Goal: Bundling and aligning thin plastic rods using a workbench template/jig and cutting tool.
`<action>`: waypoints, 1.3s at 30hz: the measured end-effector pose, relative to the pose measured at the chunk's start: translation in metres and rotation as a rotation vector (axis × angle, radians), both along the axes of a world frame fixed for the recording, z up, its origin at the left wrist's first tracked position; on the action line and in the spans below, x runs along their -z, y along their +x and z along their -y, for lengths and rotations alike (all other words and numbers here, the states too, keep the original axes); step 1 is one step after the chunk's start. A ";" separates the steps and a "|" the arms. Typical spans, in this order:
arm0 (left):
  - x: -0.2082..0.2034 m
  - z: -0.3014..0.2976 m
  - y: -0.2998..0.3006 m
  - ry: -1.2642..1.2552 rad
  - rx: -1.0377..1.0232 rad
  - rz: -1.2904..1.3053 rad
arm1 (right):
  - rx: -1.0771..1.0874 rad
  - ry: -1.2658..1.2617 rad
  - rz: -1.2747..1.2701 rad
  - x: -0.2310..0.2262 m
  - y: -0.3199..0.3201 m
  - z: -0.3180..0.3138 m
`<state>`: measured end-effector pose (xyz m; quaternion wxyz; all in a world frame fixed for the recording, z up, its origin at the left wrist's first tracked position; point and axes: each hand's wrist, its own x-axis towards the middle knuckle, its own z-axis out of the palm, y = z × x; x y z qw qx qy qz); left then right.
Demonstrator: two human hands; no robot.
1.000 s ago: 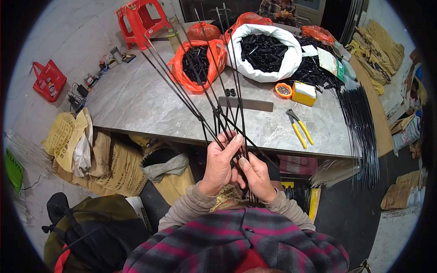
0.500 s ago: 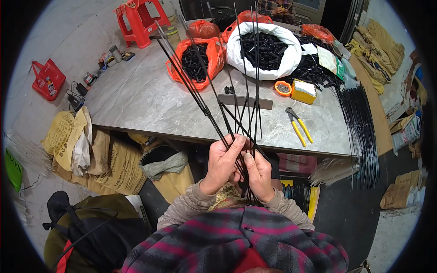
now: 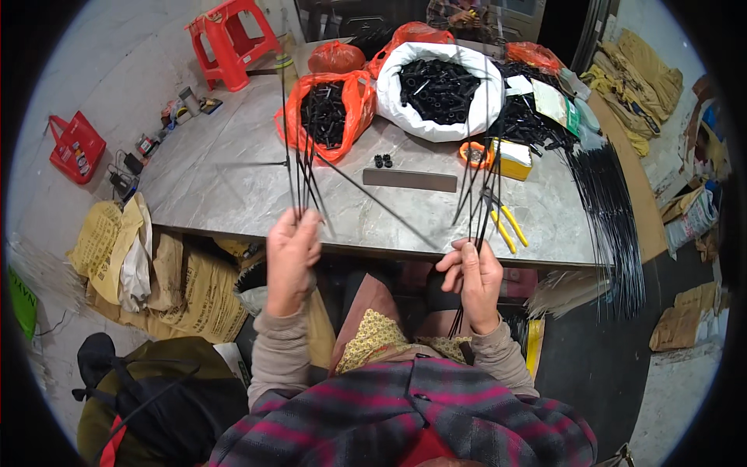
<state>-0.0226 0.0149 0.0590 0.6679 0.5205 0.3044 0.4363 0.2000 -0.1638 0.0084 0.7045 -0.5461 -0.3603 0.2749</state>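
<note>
Rods [image 3: 306,177], thin, black and mostly upright, are split into two groups at the near edge of the grey table [image 3: 233,194]. The left hand [image 3: 292,255] is wrapped around one group, thumb against fingers. The right hand [image 3: 479,282] pinches the other group between thumb and forefinger, its remaining fingers loosely curled; those rods also show below the palm. One slanting rod [image 3: 380,201] runs from the left group down toward the right hand, its lower end near those fingertips; whether they touch it cannot be told.

The step in hand looks like sorting or separating the rods, with the hands well apart. The next move probably calls for holding both groups firmly while the slanting rod is freed or brought into line, clear of the yellow-handled pliers [image 3: 503,232] behind the right group.
</note>
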 end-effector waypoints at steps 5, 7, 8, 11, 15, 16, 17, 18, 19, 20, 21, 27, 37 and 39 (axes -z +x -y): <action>-0.008 0.006 -0.007 -0.068 0.046 -0.002 | -0.026 0.058 -0.052 -0.001 -0.008 -0.007; -0.005 0.013 0.004 -0.146 0.159 0.098 | -0.067 0.071 -0.089 0.003 -0.017 -0.010; -0.002 0.017 0.012 -0.174 0.191 0.131 | -0.085 0.069 -0.097 0.004 -0.022 -0.010; 0.010 0.030 0.043 -0.087 0.220 0.143 | -0.148 0.073 -0.119 0.003 -0.038 -0.013; 0.016 0.046 0.079 -0.105 0.333 0.244 | -0.188 0.060 -0.069 0.004 -0.052 -0.016; 0.019 0.048 0.084 -0.152 0.348 0.276 | -0.187 0.060 -0.025 0.004 -0.054 -0.017; 0.018 0.050 0.088 -0.201 0.368 0.307 | -0.187 0.056 0.005 0.002 -0.055 -0.017; 0.012 0.051 0.086 -0.294 0.430 0.283 | -0.185 0.056 0.005 0.003 -0.053 -0.017; 0.007 0.052 0.085 -0.295 0.432 0.283 | -0.176 0.060 0.060 0.004 -0.051 -0.018; 0.005 0.052 0.084 -0.299 0.477 0.259 | -0.168 0.064 0.116 0.005 -0.049 -0.018; 0.003 0.053 0.084 -0.302 0.521 0.236 | -0.166 0.063 0.116 0.003 -0.049 -0.019; 0.009 0.057 0.096 -0.156 0.456 0.269 | -0.070 -0.014 0.339 0.003 -0.043 -0.019; -0.010 0.036 0.080 -0.272 0.453 0.237 | -0.379 0.001 -0.017 -0.038 0.006 -0.031; -0.007 0.038 0.078 -0.263 0.463 0.231 | -0.533 -0.013 -0.095 -0.044 0.006 -0.041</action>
